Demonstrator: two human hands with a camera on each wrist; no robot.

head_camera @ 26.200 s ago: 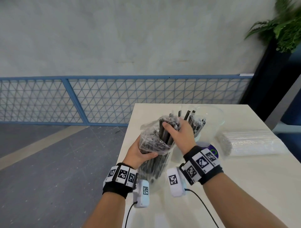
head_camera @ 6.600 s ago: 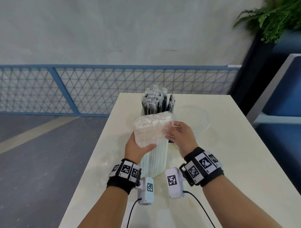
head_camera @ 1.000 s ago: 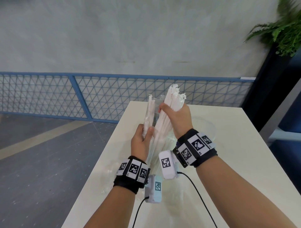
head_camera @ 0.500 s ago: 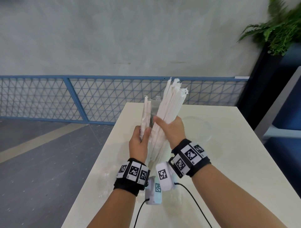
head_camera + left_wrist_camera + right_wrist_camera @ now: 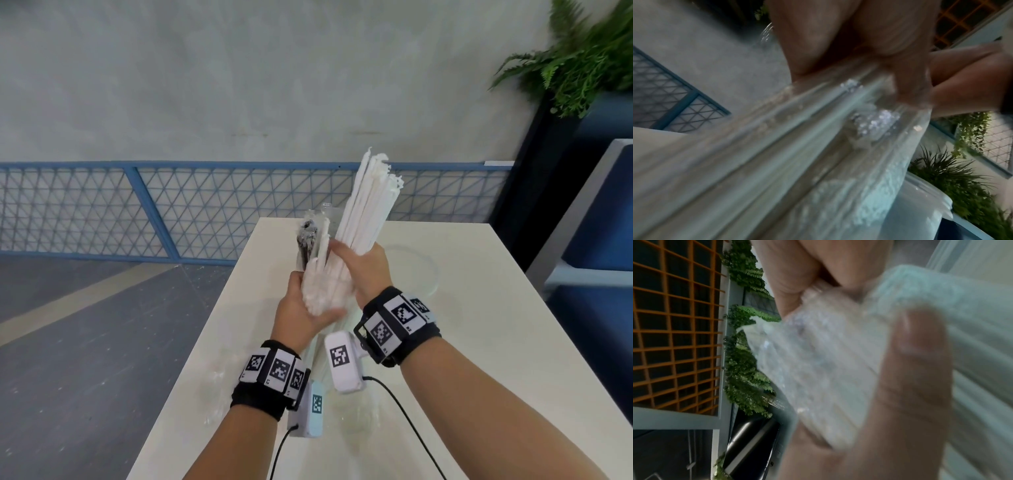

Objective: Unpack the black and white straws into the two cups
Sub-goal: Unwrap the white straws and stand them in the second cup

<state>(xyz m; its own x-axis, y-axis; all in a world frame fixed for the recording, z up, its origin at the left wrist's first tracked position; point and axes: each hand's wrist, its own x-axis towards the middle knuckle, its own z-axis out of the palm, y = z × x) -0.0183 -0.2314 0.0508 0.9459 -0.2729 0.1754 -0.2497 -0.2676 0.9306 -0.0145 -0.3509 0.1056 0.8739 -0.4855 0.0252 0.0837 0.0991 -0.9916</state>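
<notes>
You're standing at the near end of a cream table (image 5: 462, 342) that runs away toward a blue mesh railing (image 5: 137, 205) and a grey wall, and everything is happening just above it. Nearest you, your left hand (image 5: 301, 311) is cupped palm-up with its fingers curled round the lower ends of the white straws (image 5: 359, 222), which I read as a way to hold the bottoms together so none slip out. Just beyond, your right hand (image 5: 363, 267) wraps the middle of the same bundle, keeping it upright with its tips fanned high. The wrist views are blurred, so I can only guess that clear wrapper film still clings around the straws. Behind your left hand the black straws (image 5: 305, 246) already stand in their clear cup. Farther right, the second clear cup (image 5: 424, 274) sits open on the table, likely where this bundle goes.
</notes>
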